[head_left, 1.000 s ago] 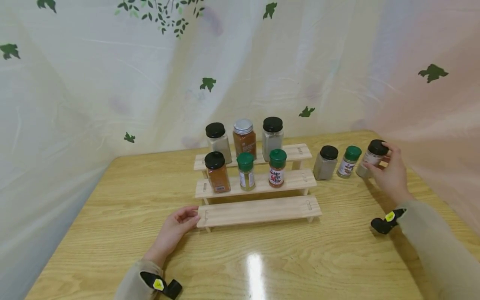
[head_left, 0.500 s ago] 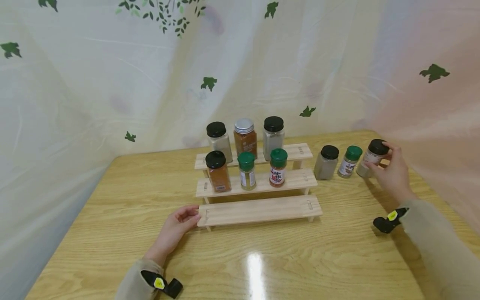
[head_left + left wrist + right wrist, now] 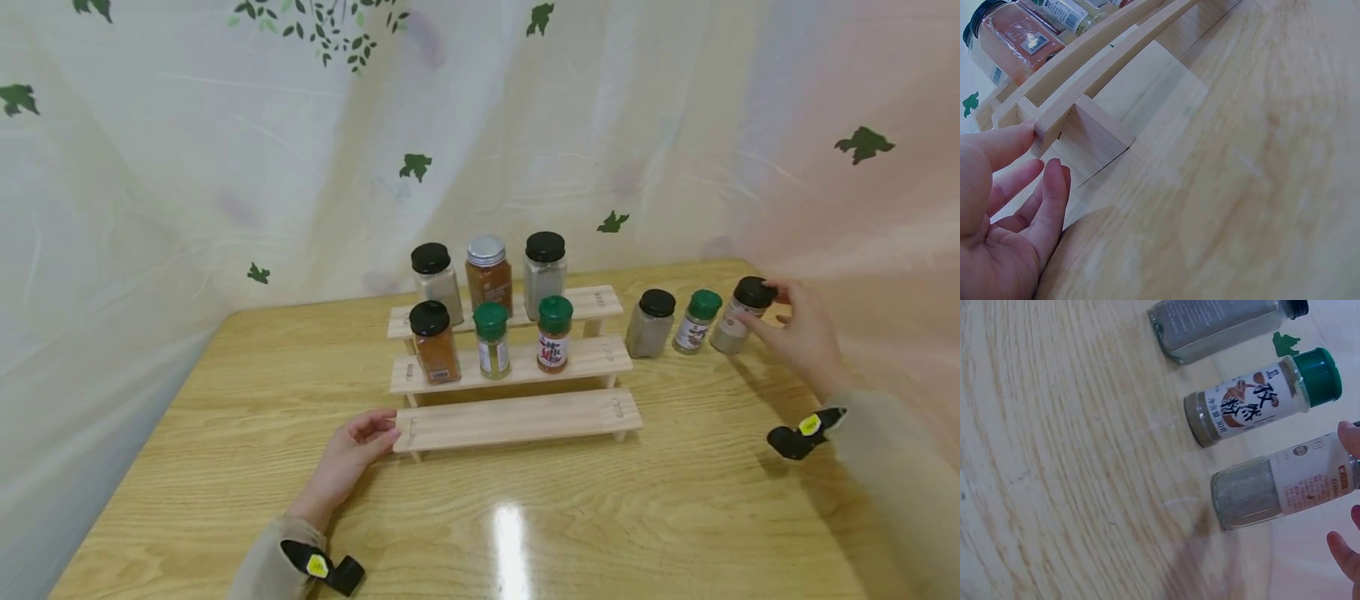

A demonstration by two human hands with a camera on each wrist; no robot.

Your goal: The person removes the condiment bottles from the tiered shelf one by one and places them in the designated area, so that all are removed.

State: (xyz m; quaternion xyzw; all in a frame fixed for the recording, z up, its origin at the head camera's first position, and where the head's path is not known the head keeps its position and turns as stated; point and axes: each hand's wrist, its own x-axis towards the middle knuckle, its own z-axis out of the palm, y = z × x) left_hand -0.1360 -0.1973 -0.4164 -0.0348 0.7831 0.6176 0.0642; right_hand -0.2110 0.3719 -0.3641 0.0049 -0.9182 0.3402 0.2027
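Note:
A three-tier wooden spice rack (image 3: pixel 517 419) stands on the table, its lowest shelf bare. My left hand (image 3: pixel 352 454) holds the left end of that shelf; in the left wrist view the thumb (image 3: pixel 1007 147) touches the shelf's end, other fingers curled below. At the right, my right hand (image 3: pixel 806 337) pinches a black-capped spice jar (image 3: pixel 731 329) near its cap, the jar upright on the table. In the right wrist view the thumb lies over its label and other fingers stand away. Beside it are a green-capped jar (image 3: pixel 696 325) and another black-capped jar (image 3: pixel 648 329).
On the top shelf stand two black-capped jars (image 3: pixel 545 279) and a silver-capped jar (image 3: pixel 489 283). The middle shelf bears an orange-filled black-capped jar (image 3: pixel 437 346) and two green-capped jars (image 3: pixel 555 337). A leaf-patterned curtain (image 3: pixel 315 208) hangs behind the table (image 3: pixel 285 367).
My right hand and wrist have shifted to the right, while its fingertips remain at the jar, whose label shows more. My left hand and the rack have not moved.

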